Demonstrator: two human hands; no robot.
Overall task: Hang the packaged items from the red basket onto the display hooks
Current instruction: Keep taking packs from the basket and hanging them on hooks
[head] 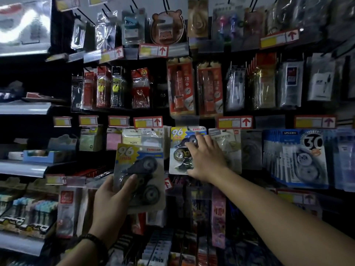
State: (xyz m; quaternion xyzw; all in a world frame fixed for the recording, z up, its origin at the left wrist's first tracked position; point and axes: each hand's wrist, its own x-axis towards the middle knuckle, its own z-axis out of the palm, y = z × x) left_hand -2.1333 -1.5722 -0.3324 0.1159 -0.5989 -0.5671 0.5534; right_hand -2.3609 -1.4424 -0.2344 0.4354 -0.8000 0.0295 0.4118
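My left hand [110,200] grips a carded correction-tape pack [141,169] marked "96", thumb across its blister front, held in front of the display. A second, matching "96" pack [180,148] hangs on a display hook in the middle row. My right hand [203,160] rests on that hanging pack with fingers spread over its blister and the thumb under its lower edge. The hook itself is mostly hidden behind the card top. The red basket is out of view.
The dark pegboard wall is crowded with hanging stationery: pencil-lead packs [180,87] above, blue "30" correction-tape packs [299,158] to the right, sticky notes [134,138] to the left. Red price tags with arrows [148,121] line each row. Grey shelves [23,167] jut out at left.
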